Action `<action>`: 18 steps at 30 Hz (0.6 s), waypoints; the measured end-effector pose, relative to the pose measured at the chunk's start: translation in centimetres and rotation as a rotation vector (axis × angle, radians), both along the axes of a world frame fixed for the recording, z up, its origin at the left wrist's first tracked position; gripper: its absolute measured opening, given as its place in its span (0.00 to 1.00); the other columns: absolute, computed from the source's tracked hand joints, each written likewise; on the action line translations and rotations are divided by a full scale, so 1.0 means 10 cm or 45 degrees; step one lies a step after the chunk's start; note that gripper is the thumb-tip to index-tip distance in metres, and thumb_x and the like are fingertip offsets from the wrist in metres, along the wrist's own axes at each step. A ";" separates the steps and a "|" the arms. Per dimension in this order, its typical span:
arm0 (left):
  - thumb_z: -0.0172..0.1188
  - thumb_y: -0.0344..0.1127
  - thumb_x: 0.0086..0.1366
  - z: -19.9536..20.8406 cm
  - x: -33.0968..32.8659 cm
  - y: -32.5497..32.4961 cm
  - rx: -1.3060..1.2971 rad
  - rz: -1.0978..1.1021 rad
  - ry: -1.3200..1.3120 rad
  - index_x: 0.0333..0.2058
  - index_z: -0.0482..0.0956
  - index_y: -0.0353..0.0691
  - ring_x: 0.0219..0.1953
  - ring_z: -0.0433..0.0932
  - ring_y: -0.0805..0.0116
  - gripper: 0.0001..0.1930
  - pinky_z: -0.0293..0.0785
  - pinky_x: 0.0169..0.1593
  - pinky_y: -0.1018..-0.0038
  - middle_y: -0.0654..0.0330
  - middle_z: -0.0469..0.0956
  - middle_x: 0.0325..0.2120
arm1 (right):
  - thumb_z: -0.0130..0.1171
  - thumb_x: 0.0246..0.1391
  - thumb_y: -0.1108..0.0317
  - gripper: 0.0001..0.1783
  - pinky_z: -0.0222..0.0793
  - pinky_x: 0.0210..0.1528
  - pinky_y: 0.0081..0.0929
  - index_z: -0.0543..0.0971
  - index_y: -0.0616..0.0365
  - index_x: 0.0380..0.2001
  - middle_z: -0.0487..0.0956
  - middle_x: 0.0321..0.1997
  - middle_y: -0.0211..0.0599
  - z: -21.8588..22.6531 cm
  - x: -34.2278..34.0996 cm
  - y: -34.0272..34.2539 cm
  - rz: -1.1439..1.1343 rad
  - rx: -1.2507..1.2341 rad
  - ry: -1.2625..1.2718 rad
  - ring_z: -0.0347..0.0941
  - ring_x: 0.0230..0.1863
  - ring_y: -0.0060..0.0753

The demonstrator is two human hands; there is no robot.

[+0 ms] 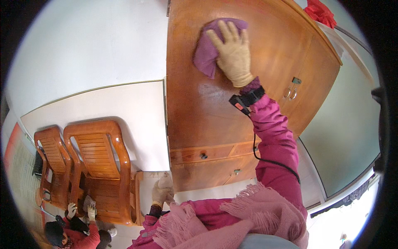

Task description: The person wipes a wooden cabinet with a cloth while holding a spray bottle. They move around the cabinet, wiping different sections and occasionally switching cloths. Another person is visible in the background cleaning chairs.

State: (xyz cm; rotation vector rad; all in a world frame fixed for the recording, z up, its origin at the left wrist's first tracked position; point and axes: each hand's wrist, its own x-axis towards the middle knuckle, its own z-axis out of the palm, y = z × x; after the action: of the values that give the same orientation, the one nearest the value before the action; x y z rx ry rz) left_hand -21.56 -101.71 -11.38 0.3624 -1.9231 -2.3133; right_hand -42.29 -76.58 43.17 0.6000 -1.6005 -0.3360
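My right hand [233, 54], in a pale yellow glove, presses a purple cloth [204, 52] against the upper part of a wooden cabinet door [207, 112]. Its fingers are spread over the cloth, which hangs out past them to the left and below. A black strap with a small device [244, 101] circles that wrist, and a cable runs from it along the pink sleeve. My left hand [162, 193], gloved too, is low beside the cabinet's bottom left corner. Its fingers are blurred and do not show clearly.
Metal handles [290, 93] and dark drawer knobs [203, 156] stick out from the cabinet. Wooden chairs [97, 166] stand along the wall at left. A co-worker in red [78, 236] crouches there, gloved hands on a chair with a greyish cloth [88, 202]. Red fabric [321, 13] lies at top right.
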 end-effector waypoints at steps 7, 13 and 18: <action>0.63 0.27 0.53 -0.43 -0.19 -0.01 -0.153 0.002 -0.088 0.52 0.77 0.31 0.42 0.85 0.61 0.24 0.82 0.46 0.68 0.51 0.85 0.42 | 0.59 0.51 0.74 0.39 0.52 0.76 0.53 0.69 0.47 0.70 0.64 0.75 0.51 0.02 -0.36 1.61 0.057 -0.480 0.057 0.59 0.75 0.56; 0.64 0.27 0.54 -0.34 -0.14 0.02 -0.172 -0.088 -0.074 0.54 0.76 0.31 0.44 0.85 0.59 0.26 0.82 0.48 0.67 0.50 0.85 0.44 | 0.57 0.60 0.65 0.33 0.64 0.69 0.46 0.69 0.53 0.69 0.65 0.73 0.57 -0.02 -0.77 2.69 0.163 -1.126 0.051 0.64 0.70 0.64; 0.65 0.27 0.55 -0.24 -0.11 0.08 -0.074 -0.086 -0.012 0.55 0.75 0.31 0.45 0.84 0.60 0.26 0.82 0.49 0.68 0.51 0.84 0.45 | 0.55 0.59 0.66 0.30 0.62 0.70 0.46 0.73 0.59 0.66 0.66 0.69 0.70 -0.19 -0.71 2.38 0.210 -0.954 0.119 0.64 0.69 0.68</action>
State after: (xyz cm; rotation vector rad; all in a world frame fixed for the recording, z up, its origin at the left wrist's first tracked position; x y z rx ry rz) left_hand -22.67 -100.94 -13.82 0.3078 -2.0328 -2.2937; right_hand -49.34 -52.81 41.29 0.1281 -1.4372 0.3513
